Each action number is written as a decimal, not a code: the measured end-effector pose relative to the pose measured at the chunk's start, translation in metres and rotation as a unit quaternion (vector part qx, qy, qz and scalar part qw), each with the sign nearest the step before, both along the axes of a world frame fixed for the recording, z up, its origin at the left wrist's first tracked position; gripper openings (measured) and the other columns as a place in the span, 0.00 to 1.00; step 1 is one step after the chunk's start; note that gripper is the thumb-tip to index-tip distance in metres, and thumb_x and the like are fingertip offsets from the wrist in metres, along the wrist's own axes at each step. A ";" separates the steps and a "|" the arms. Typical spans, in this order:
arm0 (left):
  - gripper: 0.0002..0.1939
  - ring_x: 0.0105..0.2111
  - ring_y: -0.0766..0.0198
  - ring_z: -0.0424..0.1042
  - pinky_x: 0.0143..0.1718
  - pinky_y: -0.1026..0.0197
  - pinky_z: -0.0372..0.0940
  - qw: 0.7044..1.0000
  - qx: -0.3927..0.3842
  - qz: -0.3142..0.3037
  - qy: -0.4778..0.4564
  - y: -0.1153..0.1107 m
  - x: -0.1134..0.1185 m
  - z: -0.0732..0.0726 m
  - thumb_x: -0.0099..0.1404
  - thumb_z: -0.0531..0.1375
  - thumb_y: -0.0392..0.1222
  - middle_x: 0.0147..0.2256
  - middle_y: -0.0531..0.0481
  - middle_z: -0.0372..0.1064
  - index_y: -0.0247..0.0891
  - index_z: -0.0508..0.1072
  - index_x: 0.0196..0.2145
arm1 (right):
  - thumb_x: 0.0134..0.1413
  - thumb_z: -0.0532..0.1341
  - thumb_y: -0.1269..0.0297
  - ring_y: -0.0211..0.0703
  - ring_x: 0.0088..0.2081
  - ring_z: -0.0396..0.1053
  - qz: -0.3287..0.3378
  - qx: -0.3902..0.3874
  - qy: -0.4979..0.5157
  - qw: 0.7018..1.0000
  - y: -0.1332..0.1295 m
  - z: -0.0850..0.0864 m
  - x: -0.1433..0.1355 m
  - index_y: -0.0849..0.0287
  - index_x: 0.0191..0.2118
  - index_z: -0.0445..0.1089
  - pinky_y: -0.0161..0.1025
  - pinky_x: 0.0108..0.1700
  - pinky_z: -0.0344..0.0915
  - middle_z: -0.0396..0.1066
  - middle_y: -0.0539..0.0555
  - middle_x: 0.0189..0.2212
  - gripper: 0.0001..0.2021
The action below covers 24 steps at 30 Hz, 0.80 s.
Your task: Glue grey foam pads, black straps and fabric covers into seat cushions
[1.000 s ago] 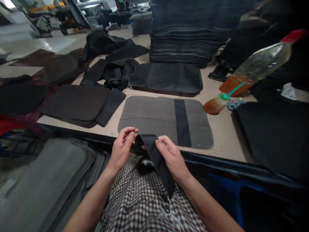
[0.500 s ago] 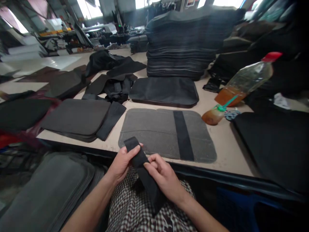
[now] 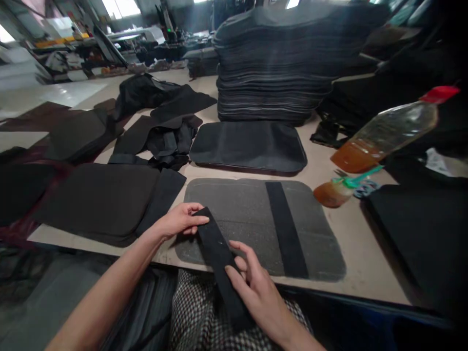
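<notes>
My left hand [image 3: 185,219] pinches the far end of a black fabric strip [image 3: 215,253] between thumb and fingers. Farther down the same strip, my right hand [image 3: 252,282] grips its right edge, thumb on top. The strip slants over the table edge, its near end hanging above my lap. Beneath its far part lies a grey rounded panel [image 3: 241,204] with faint lines on it. Another black strip [image 3: 287,229] lies flat across the right part of that panel, apart from my hands.
Behind the panel lie a black rounded piece [image 3: 248,146] and a tall stack of dark sheets [image 3: 270,73]. A tilted bottle [image 3: 387,131] and a small glue pot [image 3: 332,194] stand right. Dark panels [image 3: 98,200] lie left; more sheets [image 3: 66,302] sit below the table edge.
My hands have moved the strip forward over the grey panel, and it now lies straighter and flatter. My left hand shifted slightly left and up; the camera view has tilted and turned.
</notes>
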<state>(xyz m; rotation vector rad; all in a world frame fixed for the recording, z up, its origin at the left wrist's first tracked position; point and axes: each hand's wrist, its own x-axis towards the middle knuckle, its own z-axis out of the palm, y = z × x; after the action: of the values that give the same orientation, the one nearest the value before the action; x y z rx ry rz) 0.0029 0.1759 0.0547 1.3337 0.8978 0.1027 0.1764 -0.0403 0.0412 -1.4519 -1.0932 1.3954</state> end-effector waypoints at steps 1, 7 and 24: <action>0.22 0.17 0.74 0.57 0.19 0.69 0.48 1.000 0.014 -0.011 -0.003 0.011 0.005 -0.003 0.62 0.68 0.56 0.23 0.55 0.66 0.35 0.72 0.41 | 0.71 0.52 0.50 0.42 0.33 0.65 -0.003 -0.003 0.011 1.000 0.005 0.000 0.001 0.53 0.65 0.51 0.40 0.37 0.62 0.67 0.50 0.34 0.24; 0.14 0.36 0.61 0.72 0.41 0.58 0.66 0.917 0.382 -0.104 0.035 0.069 0.046 -0.023 0.73 0.57 0.50 0.35 0.48 0.73 0.38 0.76 0.42 | 0.70 0.53 0.52 0.39 0.28 0.56 -0.015 -0.016 -0.057 0.998 0.035 0.003 0.009 0.55 0.64 0.54 0.38 0.34 0.54 0.52 0.44 0.26 0.23; 0.08 0.49 0.54 0.68 0.57 0.46 0.56 0.751 0.626 -0.166 0.129 0.094 0.070 -0.039 0.72 0.60 0.45 0.46 0.44 0.71 0.38 0.72 0.40 | 0.69 0.52 0.58 0.38 0.28 0.54 0.002 0.011 -0.085 0.996 0.060 -0.007 0.012 0.57 0.61 0.60 0.36 0.33 0.50 0.49 0.44 0.27 0.19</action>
<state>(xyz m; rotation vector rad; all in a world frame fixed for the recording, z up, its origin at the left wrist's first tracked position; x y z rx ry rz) 0.0733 0.2702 0.0162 2.8173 0.7768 0.2780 0.1888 0.0193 0.0338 -1.5754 -1.2136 1.2774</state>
